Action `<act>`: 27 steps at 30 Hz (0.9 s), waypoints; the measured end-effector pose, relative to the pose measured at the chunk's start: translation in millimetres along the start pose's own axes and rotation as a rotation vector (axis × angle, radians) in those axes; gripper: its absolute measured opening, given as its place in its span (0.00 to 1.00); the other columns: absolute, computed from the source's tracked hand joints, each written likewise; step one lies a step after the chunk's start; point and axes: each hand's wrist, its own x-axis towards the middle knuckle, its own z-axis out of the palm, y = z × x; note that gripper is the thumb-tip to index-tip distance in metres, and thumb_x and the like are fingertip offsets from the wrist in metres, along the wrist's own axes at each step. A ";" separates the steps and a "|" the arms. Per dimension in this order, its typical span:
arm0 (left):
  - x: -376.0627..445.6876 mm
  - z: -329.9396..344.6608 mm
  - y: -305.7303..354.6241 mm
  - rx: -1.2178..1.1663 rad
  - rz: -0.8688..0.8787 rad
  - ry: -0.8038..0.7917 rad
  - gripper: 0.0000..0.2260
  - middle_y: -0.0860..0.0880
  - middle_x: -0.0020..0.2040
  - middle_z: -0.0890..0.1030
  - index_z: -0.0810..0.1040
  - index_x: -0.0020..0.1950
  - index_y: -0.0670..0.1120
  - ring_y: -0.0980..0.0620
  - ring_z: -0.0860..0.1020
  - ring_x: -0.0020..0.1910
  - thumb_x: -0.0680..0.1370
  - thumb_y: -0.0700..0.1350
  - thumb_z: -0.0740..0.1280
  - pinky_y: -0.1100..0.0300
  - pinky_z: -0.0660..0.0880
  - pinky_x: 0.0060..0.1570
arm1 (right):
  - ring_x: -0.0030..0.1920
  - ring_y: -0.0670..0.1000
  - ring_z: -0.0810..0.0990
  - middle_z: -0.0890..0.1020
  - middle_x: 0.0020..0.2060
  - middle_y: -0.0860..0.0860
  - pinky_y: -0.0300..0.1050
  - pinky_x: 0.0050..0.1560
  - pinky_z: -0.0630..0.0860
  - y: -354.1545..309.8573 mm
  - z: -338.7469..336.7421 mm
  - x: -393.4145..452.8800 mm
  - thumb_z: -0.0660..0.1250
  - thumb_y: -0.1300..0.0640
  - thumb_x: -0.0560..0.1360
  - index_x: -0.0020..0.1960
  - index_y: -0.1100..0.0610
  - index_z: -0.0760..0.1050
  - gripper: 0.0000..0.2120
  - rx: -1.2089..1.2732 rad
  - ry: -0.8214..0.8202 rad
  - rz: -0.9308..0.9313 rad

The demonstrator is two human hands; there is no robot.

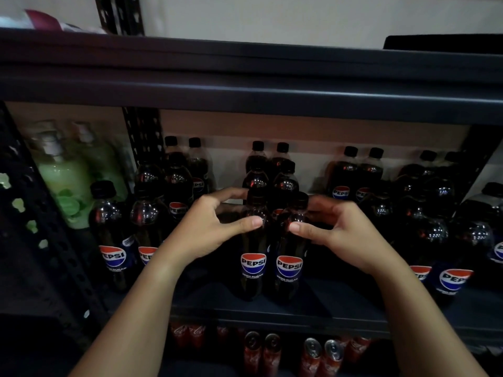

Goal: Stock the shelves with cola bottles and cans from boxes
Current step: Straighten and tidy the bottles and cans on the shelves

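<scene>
Two Pepsi cola bottles stand side by side at the front middle of the dark shelf (pixel 285 321). My left hand (pixel 206 229) grips the left bottle (pixel 253 265) at its shoulder, thumb in front and fingers curled behind. In the same way, my right hand (pixel 345 235) grips the right bottle (pixel 289 268). Both bottles are upright with their bases on the shelf. More cola bottles in pairs (pixel 353 175) fill the rows behind and to both sides.
Red cola cans (pixel 313 352) stand on the shelf below. Green bottles (pixel 62 175) fill the neighbouring bay on the left, behind a perforated upright post (pixel 40 213). The upper shelf's beam (pixel 245 85) hangs low above the bottle caps.
</scene>
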 end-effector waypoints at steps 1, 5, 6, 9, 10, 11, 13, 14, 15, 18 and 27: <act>1.3 -1.3 -0.1 0.005 -0.005 -0.016 0.25 0.60 0.62 0.83 0.80 0.65 0.58 0.61 0.80 0.63 0.68 0.55 0.79 0.49 0.74 0.69 | 0.59 0.44 0.83 0.86 0.55 0.43 0.55 0.66 0.77 0.7 -0.7 0.9 0.78 0.49 0.69 0.59 0.48 0.82 0.18 0.010 0.000 0.010; 4.7 -4.4 -2.7 0.004 -0.046 -0.057 0.28 0.59 0.63 0.82 0.80 0.67 0.57 0.59 0.81 0.61 0.67 0.57 0.79 0.50 0.80 0.62 | 0.55 0.46 0.85 0.86 0.52 0.44 0.55 0.55 0.83 3.7 -1.7 3.2 0.78 0.49 0.67 0.54 0.47 0.82 0.16 0.062 -0.026 0.056; 4.9 -4.8 -3.4 -0.002 -0.050 -0.059 0.28 0.60 0.62 0.82 0.80 0.66 0.57 0.59 0.82 0.60 0.67 0.57 0.79 0.52 0.81 0.59 | 0.55 0.47 0.85 0.86 0.52 0.45 0.54 0.52 0.84 3.6 -1.4 3.3 0.78 0.50 0.67 0.53 0.47 0.82 0.15 0.073 -0.031 0.065; 5.4 -5.7 -3.7 -0.023 -0.062 -0.065 0.28 0.60 0.62 0.82 0.80 0.66 0.56 0.57 0.82 0.61 0.67 0.56 0.79 0.55 0.83 0.51 | 0.53 0.46 0.86 0.86 0.50 0.45 0.50 0.47 0.84 3.0 -0.3 3.2 0.78 0.53 0.69 0.52 0.49 0.81 0.13 0.089 -0.040 0.079; 5.7 -6.0 -3.4 -0.032 -0.069 -0.071 0.28 0.59 0.62 0.82 0.80 0.66 0.56 0.56 0.82 0.61 0.67 0.55 0.79 0.54 0.83 0.51 | 0.53 0.46 0.86 0.86 0.50 0.45 0.49 0.46 0.83 3.0 -0.1 3.3 0.77 0.54 0.70 0.52 0.49 0.81 0.12 0.087 -0.039 0.082; 5.9 -6.5 -3.1 -0.037 -0.074 -0.078 0.27 0.58 0.62 0.82 0.80 0.66 0.56 0.56 0.82 0.61 0.67 0.55 0.79 0.53 0.84 0.51 | 0.53 0.46 0.86 0.86 0.50 0.45 0.49 0.46 0.83 3.0 0.2 3.4 0.77 0.55 0.71 0.52 0.49 0.81 0.12 0.087 -0.039 0.084; 6.0 -7.3 -2.8 -0.042 -0.077 -0.091 0.25 0.57 0.61 0.83 0.81 0.64 0.57 0.56 0.82 0.60 0.68 0.55 0.79 0.49 0.84 0.52 | 0.53 0.47 0.85 0.86 0.51 0.46 0.51 0.47 0.84 3.6 0.9 3.2 0.77 0.54 0.71 0.52 0.48 0.81 0.12 0.089 -0.038 0.084; 5.8 -7.6 -2.2 -0.043 -0.077 -0.095 0.24 0.58 0.61 0.83 0.82 0.64 0.57 0.57 0.82 0.59 0.68 0.54 0.79 0.48 0.84 0.53 | 0.54 0.47 0.85 0.86 0.51 0.46 0.52 0.47 0.84 3.8 1.4 3.3 0.77 0.53 0.71 0.53 0.48 0.81 0.12 0.088 -0.036 0.082; 5.4 -7.6 -1.1 -0.041 -0.076 -0.098 0.24 0.58 0.61 0.83 0.82 0.63 0.57 0.57 0.82 0.59 0.68 0.54 0.79 0.48 0.84 0.53 | 0.54 0.47 0.85 0.86 0.51 0.46 0.53 0.48 0.84 3.9 1.5 3.3 0.77 0.52 0.70 0.53 0.48 0.81 0.12 0.088 -0.035 0.082; 5.5 -7.2 -0.1 -0.046 -0.078 -0.107 0.23 0.59 0.61 0.83 0.81 0.64 0.57 0.58 0.83 0.58 0.69 0.52 0.78 0.47 0.84 0.54 | 0.54 0.47 0.85 0.86 0.51 0.46 0.54 0.48 0.85 3.8 1.4 3.1 0.77 0.51 0.69 0.52 0.47 0.81 0.13 0.082 -0.031 0.085; 9.9 0.9 15.3 -0.001 0.075 -0.015 0.23 0.59 0.65 0.81 0.78 0.68 0.58 0.63 0.78 0.64 0.74 0.59 0.75 0.59 0.73 0.66 | 0.56 0.43 0.84 0.85 0.54 0.40 0.45 0.52 0.82 -3.4 -4.4 1.3 0.77 0.47 0.68 0.58 0.44 0.80 0.19 0.074 -0.029 0.085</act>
